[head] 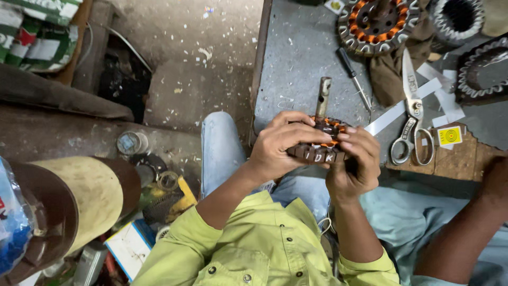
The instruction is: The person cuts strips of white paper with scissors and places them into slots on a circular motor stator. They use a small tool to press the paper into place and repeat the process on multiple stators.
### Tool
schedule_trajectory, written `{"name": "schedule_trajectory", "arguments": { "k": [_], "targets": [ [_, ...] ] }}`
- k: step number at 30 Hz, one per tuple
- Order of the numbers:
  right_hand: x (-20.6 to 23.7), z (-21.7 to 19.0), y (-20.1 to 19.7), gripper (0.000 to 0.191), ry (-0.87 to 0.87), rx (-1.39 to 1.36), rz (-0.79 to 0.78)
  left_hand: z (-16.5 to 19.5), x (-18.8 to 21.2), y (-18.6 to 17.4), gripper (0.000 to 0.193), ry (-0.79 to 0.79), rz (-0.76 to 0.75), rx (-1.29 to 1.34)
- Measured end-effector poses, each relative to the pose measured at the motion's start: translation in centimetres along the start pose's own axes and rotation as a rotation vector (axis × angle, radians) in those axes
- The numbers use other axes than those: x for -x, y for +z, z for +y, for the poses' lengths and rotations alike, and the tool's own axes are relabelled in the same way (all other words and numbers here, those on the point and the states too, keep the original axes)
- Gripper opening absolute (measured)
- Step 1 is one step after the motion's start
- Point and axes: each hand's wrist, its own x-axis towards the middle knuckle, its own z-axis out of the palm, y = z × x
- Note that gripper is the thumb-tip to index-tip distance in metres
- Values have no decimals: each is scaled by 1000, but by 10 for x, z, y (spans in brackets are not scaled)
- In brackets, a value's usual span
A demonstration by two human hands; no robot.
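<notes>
1. The person in the lime-green shirt holds a small round motor stator [323,142] with both hands, just off the near edge of the grey workbench [301,58], above the lap.
2. The left hand [278,151] wraps the stator's left side; its fingers [309,136] are curled closed over the top and rim, gripping it.
3. The right hand [357,164] cups the stator from the right and below; its fingertips [352,139] press onto the top face, closed on the same piece.
4. Between the two sets of fingertips, orange copper windings and dark slot teeth show on the stator's face.
5. A metal shaft [323,95] stands out of the stator, pointing away from the fingers over the bench.
6. Just beyond the right fingertips lies a white paper strip [389,117], and past it a pair of scissors [411,114] rests on the bench, well clear of the hand.
7. A thin screwdriver [353,74] lies on the bench beyond the fingers, to the right of the shaft.
8. Farther off from the fingers, at the bench's far side, sits a larger stator with orange windings [377,24] on a brown cloth.
9. Another person's arm [471,228] rests to the right of the right hand, not touching the held piece.
10. To the left of the left hand, well apart, a brown and cream cylinder [79,201] lies among clutter on the floor.
</notes>
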Motion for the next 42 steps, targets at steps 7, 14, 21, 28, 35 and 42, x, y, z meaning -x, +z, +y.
{"name": "schedule_trajectory", "arguments": {
  "k": [7, 14, 21, 28, 35, 42],
  "targets": [
    [6, -6, 4, 15, 13, 48, 40, -7, 6, 0, 42, 29, -43, 2],
    [-7, 4, -4, 12, 3, 32, -52, -3, -4, 3, 48, -19, 1, -15],
    [-108, 17, -27, 32, 287, 125, -393, 2, -20, -4, 50, -193, 111, 149],
    [-131, 57, 8, 33, -3, 803, -713, -3, -22, 0, 43, -265, 129, 158],
    [-146, -1, -31, 54, 170, 293, -355, -1, -25, -2, 47, -236, 117, 132],
    [-75, -51, -59, 23, 194, 80, -159, -3, -32, -5, 43, -172, 62, 98]
  ]
}}
